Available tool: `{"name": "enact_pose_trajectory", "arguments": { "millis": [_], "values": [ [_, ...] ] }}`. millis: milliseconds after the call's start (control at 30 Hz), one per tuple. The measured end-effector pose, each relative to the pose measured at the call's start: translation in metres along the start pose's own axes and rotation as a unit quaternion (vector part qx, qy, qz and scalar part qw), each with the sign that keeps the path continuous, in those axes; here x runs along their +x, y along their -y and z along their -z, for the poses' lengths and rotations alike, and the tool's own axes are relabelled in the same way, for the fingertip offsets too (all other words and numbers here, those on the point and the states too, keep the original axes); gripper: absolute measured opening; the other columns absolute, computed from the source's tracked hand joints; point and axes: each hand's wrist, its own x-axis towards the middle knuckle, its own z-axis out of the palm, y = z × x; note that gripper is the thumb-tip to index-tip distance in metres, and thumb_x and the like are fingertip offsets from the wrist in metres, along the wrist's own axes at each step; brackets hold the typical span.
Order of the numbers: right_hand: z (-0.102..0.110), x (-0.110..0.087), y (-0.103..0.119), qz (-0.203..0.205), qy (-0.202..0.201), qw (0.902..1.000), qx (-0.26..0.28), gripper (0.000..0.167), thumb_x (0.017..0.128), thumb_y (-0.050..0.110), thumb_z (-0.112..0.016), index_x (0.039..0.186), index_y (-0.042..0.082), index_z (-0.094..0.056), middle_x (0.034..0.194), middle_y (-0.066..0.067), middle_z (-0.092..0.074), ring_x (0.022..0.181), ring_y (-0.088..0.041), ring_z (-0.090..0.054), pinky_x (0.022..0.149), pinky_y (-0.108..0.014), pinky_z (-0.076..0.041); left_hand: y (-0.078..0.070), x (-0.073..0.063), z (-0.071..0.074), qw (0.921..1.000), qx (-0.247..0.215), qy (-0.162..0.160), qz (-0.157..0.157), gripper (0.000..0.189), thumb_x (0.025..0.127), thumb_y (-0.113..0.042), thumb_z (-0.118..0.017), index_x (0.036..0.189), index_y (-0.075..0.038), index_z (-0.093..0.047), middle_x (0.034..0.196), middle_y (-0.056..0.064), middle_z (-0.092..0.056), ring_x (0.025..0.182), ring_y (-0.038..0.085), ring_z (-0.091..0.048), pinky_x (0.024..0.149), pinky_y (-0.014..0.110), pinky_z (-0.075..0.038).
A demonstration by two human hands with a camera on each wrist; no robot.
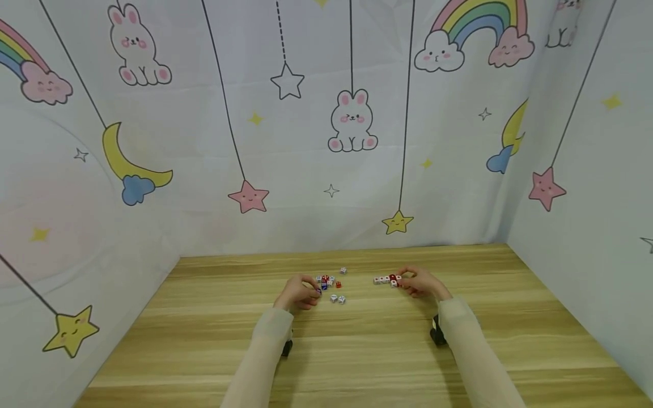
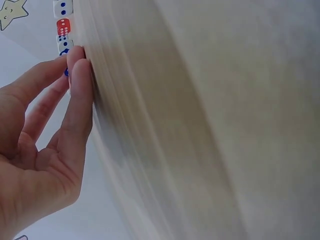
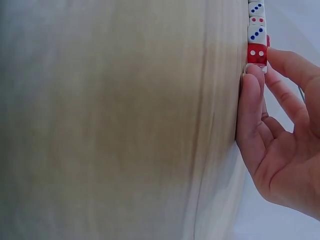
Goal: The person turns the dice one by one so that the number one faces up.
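My left hand (image 1: 299, 291) is at the left cluster of dice, its thumb and fingertips pinching a small blue die (image 1: 318, 292). Just beyond it stand another blue die (image 1: 323, 287), a red die (image 1: 325, 278) and several white dice. In the left wrist view, fingertips mostly hide the held die. My right hand (image 1: 419, 282) is at the right end of a short row of dice, fingers curled round a die there, largely covered by them. Beside those fingertips is a red die (image 3: 257, 53), with white dice (image 3: 257, 35) lined up beyond it.
Two white dice (image 1: 342, 300) lie in front of the left cluster. An orange-red die (image 1: 338, 284) sits at its right, and a lone white die (image 1: 343, 271) is farther back. The wooden tabletop (image 1: 357, 351) meets a patterned cloth backdrop (image 1: 306, 226) behind.
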Motion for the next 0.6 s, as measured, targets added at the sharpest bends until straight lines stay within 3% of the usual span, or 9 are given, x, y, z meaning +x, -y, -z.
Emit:
{"name": "enact_pose_trajectory", "arguments": {
  "millis": [600],
  "values": [
    [0.0016,-0.0016,0.0022,-0.010,0.003,0.9999,0.002,0.033,0.091,0.014,-0.050,0.120,0.000,-0.045,0.063,0.002,-0.050,0.051,-0.005,-0.045,0.047,-0.018,-0.042,-0.0078,-0.0058,0.0026,0.9982,0.051,0.025,-0.019,0.012,0.083,-0.009,-0.061,0.092,-0.001,-0.065,0.075,0.012,-0.066,0.049,0.013,-0.055,0.046,0.029,-0.050]
  ]
}}
